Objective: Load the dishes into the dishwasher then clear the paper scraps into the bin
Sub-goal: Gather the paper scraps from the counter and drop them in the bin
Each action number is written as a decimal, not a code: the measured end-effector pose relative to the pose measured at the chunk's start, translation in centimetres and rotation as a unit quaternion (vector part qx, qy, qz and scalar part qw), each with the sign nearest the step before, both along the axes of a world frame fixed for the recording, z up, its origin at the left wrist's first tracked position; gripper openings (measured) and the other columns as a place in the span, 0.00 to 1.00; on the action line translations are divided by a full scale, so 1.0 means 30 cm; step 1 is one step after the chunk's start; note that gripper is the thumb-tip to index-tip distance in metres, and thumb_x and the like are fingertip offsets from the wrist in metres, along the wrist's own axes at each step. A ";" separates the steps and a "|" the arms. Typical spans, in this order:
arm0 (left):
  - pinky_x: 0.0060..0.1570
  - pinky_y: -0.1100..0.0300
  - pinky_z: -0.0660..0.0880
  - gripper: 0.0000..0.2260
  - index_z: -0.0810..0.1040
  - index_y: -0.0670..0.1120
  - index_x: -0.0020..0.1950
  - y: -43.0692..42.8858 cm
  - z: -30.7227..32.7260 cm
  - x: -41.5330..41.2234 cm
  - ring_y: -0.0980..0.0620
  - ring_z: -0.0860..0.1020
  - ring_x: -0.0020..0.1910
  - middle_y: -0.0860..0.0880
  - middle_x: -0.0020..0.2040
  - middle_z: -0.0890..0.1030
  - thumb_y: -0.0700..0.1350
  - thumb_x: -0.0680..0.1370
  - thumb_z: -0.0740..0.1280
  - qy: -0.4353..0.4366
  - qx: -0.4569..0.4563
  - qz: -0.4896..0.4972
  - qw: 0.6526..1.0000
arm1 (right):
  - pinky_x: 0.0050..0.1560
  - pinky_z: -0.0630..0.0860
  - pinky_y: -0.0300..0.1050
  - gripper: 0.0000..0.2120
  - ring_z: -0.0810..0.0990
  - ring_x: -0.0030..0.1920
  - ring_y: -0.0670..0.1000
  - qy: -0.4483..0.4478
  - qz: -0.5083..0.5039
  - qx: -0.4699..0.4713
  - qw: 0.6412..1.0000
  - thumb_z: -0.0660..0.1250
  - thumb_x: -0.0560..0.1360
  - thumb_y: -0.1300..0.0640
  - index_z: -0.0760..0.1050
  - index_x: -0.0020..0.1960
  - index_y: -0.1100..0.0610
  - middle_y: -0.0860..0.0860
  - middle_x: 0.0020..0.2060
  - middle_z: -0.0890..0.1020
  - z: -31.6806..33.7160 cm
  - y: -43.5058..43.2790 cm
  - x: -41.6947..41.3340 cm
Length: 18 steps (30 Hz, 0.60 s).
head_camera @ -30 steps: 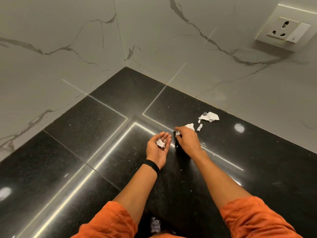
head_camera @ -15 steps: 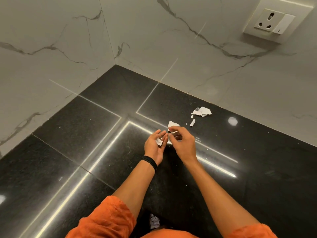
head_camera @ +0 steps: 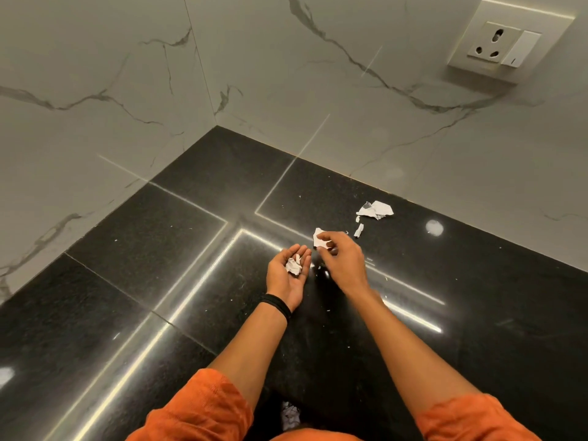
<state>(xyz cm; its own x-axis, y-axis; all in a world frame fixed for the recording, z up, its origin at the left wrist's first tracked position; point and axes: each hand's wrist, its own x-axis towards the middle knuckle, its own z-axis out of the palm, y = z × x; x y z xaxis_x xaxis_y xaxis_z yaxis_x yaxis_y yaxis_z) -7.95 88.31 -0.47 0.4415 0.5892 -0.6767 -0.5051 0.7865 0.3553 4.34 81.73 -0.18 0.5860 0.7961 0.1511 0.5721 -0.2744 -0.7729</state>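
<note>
Black polished counter (head_camera: 143, 297) set in a corner, with white veined wall (head_camera: 95, 90) at left and on the far side. Socket (head_camera: 506, 47) with a switch on the far wall, upper right. Strip-light reflections run across the counter.

Left hand (head_camera: 288, 275) mid-scene, palm up above the counter, fingers relaxed, close together, lightly cupped. A wad (head_camera: 294, 266) of crumpled paper lies in the palm near the finger bases; the fingers are not closed over it. Black band (head_camera: 276, 305) on that wrist.

Right hand (head_camera: 342, 261) just right of the left, back upward, fingers curled down and toward the left. Its fingertips (head_camera: 322, 241) meet the near edge of a white scrap (head_camera: 318, 234) on the counter, just beyond the left fingertips. Pinched or only touched: cannot tell, since the hand covers that edge.

Farther right, near the far wall, a big scrap (head_camera: 375, 210) lies crumpled on the counter. Between it and the right hand is a small strip (head_camera: 359, 230), with a tiny bit (head_camera: 357, 219) just beyond that. The three lie apart from one another. Fine white flecks dot the counter around the hands.

At the near edge, bottom centre, another crumpled paper (head_camera: 289, 416) shows between the forearms, partly hidden. Orange sleeves (head_camera: 197, 409) on both arms, pushed up to the elbows.
</note>
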 end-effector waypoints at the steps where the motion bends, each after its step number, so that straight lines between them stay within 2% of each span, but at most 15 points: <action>1: 0.57 0.54 0.79 0.14 0.76 0.34 0.64 0.003 0.002 -0.002 0.42 0.81 0.58 0.37 0.59 0.81 0.39 0.82 0.61 0.001 0.001 0.002 1.000 | 0.55 0.75 0.42 0.13 0.80 0.53 0.48 -0.049 0.006 -0.031 0.998 0.72 0.75 0.60 0.81 0.59 0.54 0.48 0.54 0.82 -0.019 0.011 0.025; 3: 0.55 0.54 0.79 0.13 0.77 0.35 0.62 0.011 0.005 -0.005 0.43 0.82 0.55 0.38 0.56 0.81 0.40 0.83 0.60 0.003 0.003 0.004 1.000 | 0.61 0.70 0.44 0.17 0.77 0.58 0.54 -0.116 0.032 -0.092 0.988 0.71 0.75 0.59 0.79 0.64 0.56 0.51 0.59 0.80 -0.060 0.026 0.063; 5: 0.53 0.54 0.80 0.12 0.77 0.35 0.61 0.021 0.004 -0.008 0.43 0.82 0.54 0.38 0.55 0.82 0.40 0.83 0.60 0.002 0.003 0.007 1.000 | 0.63 0.68 0.45 0.18 0.76 0.59 0.56 -0.145 0.050 -0.135 0.979 0.70 0.77 0.57 0.79 0.66 0.57 0.52 0.60 0.80 -0.089 0.032 0.078; 9: 0.53 0.54 0.80 0.13 0.77 0.34 0.62 0.030 -0.006 -0.012 0.43 0.82 0.54 0.38 0.55 0.82 0.41 0.83 0.60 0.007 0.003 0.011 1.000 | 0.52 0.73 0.49 0.08 0.76 0.51 0.56 -0.192 0.056 -0.129 0.971 0.68 0.79 0.56 0.83 0.55 0.56 0.51 0.50 0.82 -0.104 0.021 0.071; 11: 0.53 0.54 0.80 0.14 0.76 0.34 0.64 0.025 -0.007 -0.011 0.43 0.82 0.56 0.38 0.55 0.82 0.42 0.83 0.60 0.016 0.003 0.007 1.000 | 0.47 0.74 0.50 0.07 0.76 0.47 0.56 -0.209 0.048 -0.128 0.968 0.67 0.80 0.55 0.82 0.51 0.56 0.51 0.46 0.82 -0.097 0.009 0.061; 13: 0.54 0.54 0.80 0.14 0.76 0.35 0.63 0.023 -0.011 -0.008 0.43 0.81 0.57 0.38 0.57 0.82 0.43 0.84 0.60 0.019 0.006 0.000 1.000 | 0.44 0.72 0.48 0.06 0.77 0.46 0.54 -0.188 0.006 -0.120 0.975 0.67 0.79 0.53 0.81 0.49 0.54 0.49 0.44 0.82 -0.084 -0.001 0.046; 15: 0.55 0.54 0.79 0.14 0.77 0.36 0.62 0.021 -0.013 -0.003 0.43 0.81 0.57 0.38 0.57 0.81 0.44 0.84 0.60 0.026 0.015 -0.008 1.000 | 0.43 0.72 0.46 0.04 0.76 0.46 0.50 -0.121 -0.045 -0.084 0.988 0.69 0.78 0.52 0.80 0.47 0.52 0.47 0.43 0.81 -0.060 -0.008 0.020; 18: 0.59 0.54 0.77 0.13 0.78 0.38 0.58 0.012 -0.009 0.010 0.45 0.81 0.55 0.40 0.54 0.82 0.46 0.84 0.60 0.033 0.031 -0.019 0.999 | 0.43 0.73 0.44 0.03 0.75 0.46 0.46 -0.101 -0.040 -0.020 0.994 0.71 0.75 0.52 0.78 0.45 0.50 0.43 0.44 0.80 -0.024 -0.019 -0.034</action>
